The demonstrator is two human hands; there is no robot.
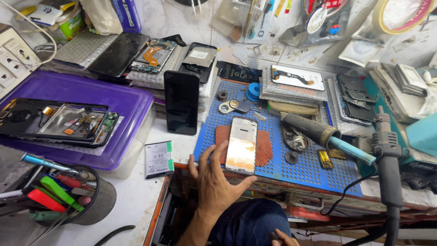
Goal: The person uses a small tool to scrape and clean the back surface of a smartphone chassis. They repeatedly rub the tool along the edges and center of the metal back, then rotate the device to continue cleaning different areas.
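Your left hand [214,180], nearest the lens, is hovering fingers spread and gripping nothing, fingertips touching the phone screen panel [241,145] lying face-up on the blue perforated mat [314,171]. Purple tray [91,98] is sitting well left; phone battery [159,159] just beside your hand. Right hand [283,238] is showing only partly at the bottom edge; grip unclear.

A glossy black phone screen [181,102] lies beside the blue mat [318,171]. A white-and-green labelled battery [159,159] sits below it. A pale reflective screen panel [241,145] rests on the mat.
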